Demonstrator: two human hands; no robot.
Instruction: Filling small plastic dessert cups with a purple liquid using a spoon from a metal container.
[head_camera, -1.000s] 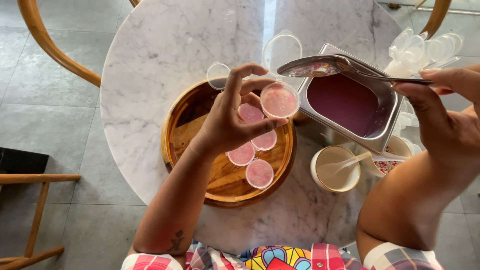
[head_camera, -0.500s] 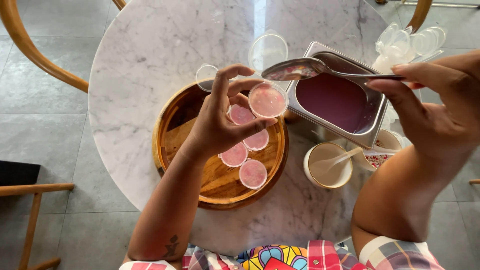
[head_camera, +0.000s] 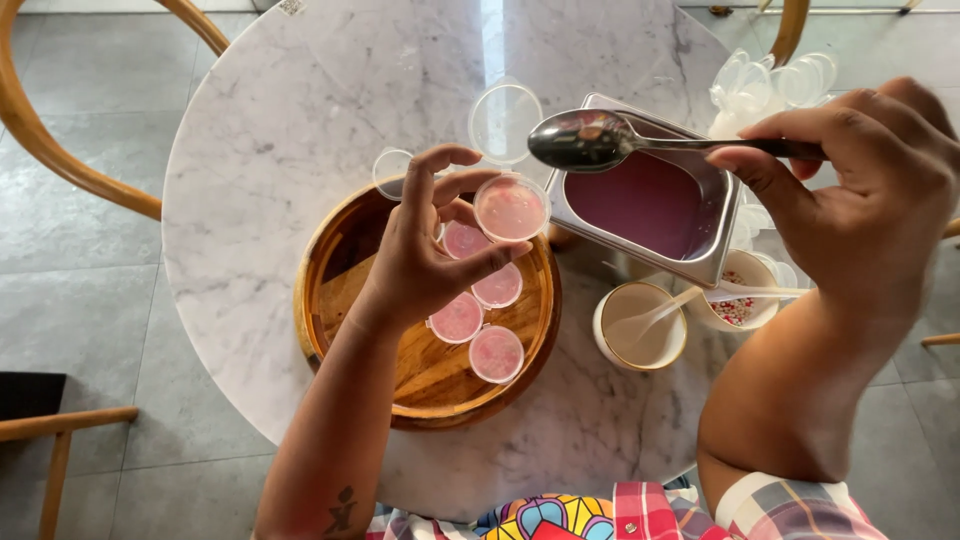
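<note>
The spoon (head_camera: 590, 139) in my right hand (head_camera: 860, 195) is polished metal, mirror-glossy, and the cup (head_camera: 511, 208) in my left hand (head_camera: 425, 262) is thin clear plastic over a matt pink filling. The pan (head_camera: 720, 235) is brushed steel with a dull sheen. The bench (head_camera: 290, 120) is smooth white marble veined grey, and the tray (head_camera: 340, 270) is varnished wood with visible grain.

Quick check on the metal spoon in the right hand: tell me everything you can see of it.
The metal spoon is a large, shiny, steel-looking one with a dark, reflective oval bowl and a slim handle. The right hand pinches the handle's far end, holding the spoon about level above the left rim of the steel pan of purple liquid. Its bowl points left, near the small plastic cup of pink mix in the left hand, not touching it.
</note>
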